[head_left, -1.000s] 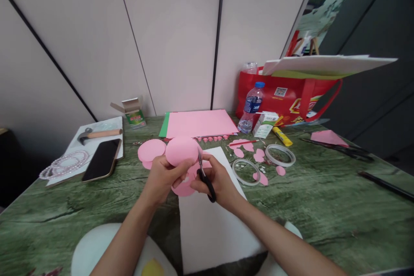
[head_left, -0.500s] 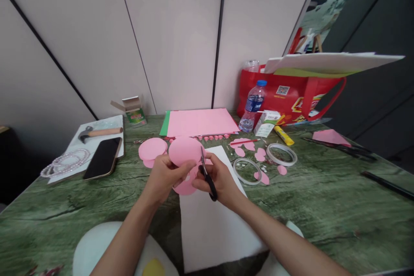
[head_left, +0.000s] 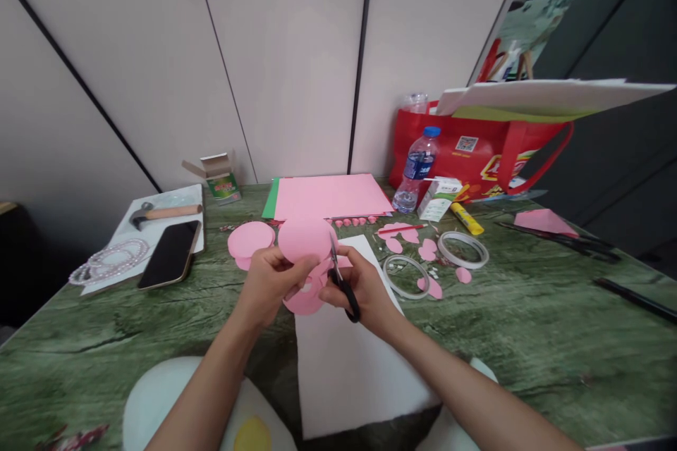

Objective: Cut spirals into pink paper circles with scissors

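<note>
My left hand [head_left: 271, 283] pinches a round pink paper disc [head_left: 305, 238] between thumb and fingers, raised above the table. My right hand [head_left: 360, 290] grips black-handled scissors [head_left: 345, 290], their blades pointing up along the disc's right edge. Whether the blades are parted is hard to see. Below my hands, more pink paper [head_left: 304, 301] lies over the top of a white sheet [head_left: 354, 373]. Just left of the held disc rests a stack of pink paper circles [head_left: 250, 239].
Pink sheets [head_left: 333, 196] lie at the back. Right are tape rolls [head_left: 406, 277], pink scraps [head_left: 427, 249], a glue stick [head_left: 467, 218], a small carton [head_left: 440, 199], a water bottle [head_left: 417, 169] and a red bag [head_left: 476, 148]. Left are a phone [head_left: 170, 254], a hammer [head_left: 168, 213] and beads [head_left: 111, 261].
The view has shifted slightly. The scissors' handles have tilted a little to the right, the blades staying at the disc's right edge. My left hand keeps its pinch on the disc.
</note>
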{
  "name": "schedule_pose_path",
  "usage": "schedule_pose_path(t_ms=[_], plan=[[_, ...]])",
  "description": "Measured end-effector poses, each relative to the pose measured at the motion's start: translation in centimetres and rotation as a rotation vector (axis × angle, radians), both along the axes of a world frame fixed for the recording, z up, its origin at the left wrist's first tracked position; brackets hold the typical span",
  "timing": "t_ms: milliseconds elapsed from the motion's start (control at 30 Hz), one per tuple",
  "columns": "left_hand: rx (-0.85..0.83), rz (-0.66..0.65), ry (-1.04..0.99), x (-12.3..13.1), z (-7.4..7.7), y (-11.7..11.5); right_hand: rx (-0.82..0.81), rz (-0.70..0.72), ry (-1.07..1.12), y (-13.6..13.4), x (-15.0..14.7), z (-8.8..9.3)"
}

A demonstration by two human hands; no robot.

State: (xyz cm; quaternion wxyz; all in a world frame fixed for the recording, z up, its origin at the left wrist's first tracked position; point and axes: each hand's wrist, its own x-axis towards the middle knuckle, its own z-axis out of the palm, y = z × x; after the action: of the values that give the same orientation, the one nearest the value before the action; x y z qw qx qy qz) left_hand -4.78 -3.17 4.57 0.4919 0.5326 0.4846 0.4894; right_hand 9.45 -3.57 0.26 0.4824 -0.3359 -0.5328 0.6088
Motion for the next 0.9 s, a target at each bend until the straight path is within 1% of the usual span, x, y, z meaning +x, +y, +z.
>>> schedule_pose_path(t_ms=[167,333,400,533,733,900], plan=[[0.026,-0.029,-0.023,-0.04,0.03,0.02,-0.011,-0.014,-0.013,-0.05,0.09,0.19],[0.018,-0.119,-0.065,-0.02,-0.23,0.01,0.005,-0.031,-0.078,-0.26,-0.10,0.38],[0.019,-0.097,-0.034,-0.01,-0.30,-0.05,-0.003,-0.013,-0.080,-0.33,-0.24,0.25],[0.028,0.001,0.060,0.08,-0.26,-0.16,-0.012,0.040,-0.045,-0.30,-0.32,-0.09],[0.018,0.007,0.165,0.40,-0.18,-0.25,0.057,0.014,-0.027,-0.07,-0.08,-0.18],[0.011,0.020,0.131,0.33,-0.29,-0.25,0.039,0.013,-0.015,-0.17,-0.17,-0.11]])
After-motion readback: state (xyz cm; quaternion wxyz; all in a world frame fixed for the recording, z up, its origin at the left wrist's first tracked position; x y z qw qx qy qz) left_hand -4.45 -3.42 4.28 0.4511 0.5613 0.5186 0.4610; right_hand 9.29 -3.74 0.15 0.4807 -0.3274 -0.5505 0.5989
